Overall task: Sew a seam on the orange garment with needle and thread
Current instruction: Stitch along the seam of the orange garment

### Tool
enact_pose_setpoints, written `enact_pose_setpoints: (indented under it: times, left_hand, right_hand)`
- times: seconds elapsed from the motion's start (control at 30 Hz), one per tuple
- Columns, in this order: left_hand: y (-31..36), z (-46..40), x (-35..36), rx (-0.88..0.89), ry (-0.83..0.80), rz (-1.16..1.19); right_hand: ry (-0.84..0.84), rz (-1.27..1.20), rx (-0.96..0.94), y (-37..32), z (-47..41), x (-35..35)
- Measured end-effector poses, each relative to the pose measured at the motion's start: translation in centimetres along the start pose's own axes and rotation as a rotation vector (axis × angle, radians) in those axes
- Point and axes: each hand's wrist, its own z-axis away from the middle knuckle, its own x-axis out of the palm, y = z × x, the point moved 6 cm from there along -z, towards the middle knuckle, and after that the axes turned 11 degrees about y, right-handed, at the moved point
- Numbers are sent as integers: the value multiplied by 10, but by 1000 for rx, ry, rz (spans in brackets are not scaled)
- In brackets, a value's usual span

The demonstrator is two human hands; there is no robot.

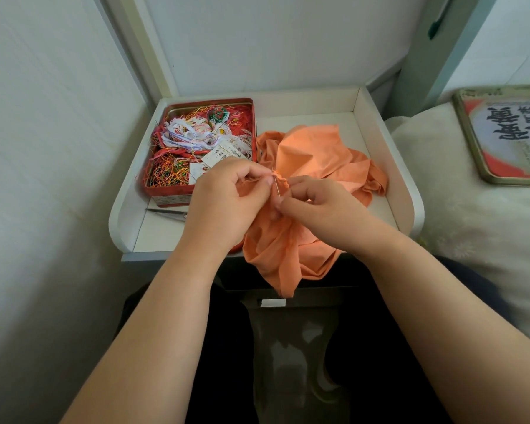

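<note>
While both hands are working at its bunched edge, the crumpled orange cloth garment is lying on the white rimmed counter w/ folds hanging off the front. Left hand grip is pinching the fabric; right hand grip is pinching the thin metal needle, stuck upright thru the fold.

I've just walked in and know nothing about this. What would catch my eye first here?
Probably the orange garment, bunched on the white tray table and spilling over its near edge, with the left hand and right hand pinching it around a needle. Next, the red tin of tangled coloured threads, at the tray's left.
</note>
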Motion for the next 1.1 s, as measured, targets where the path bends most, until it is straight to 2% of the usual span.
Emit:
enact_pose_setpoints:
  times: [0.23,0.4,0.67,0.83,0.97,1.1]
  left_hand:
    - [10,3,7,140,-46,24]
    - [5,0,2,58,-6,22]
    - [9,4,7,28,-103,132]
    - [1,3,7,-98,-88,128]
    - [0,3,12,-162,-139,181]
    - [6,7,18,-143,-192,180]
  right_hand:
    - [84,-120,-36,-3,-2,-7]
    - [-19,-138,-42,0,-1,-6]
    - [91,-127,-59,2,-5,-12]
    - [128,-131,78,6,-7,-25]
    - [164,-373,222,18,-11,-25]
    - [215,-639,307,24,-15,-24]
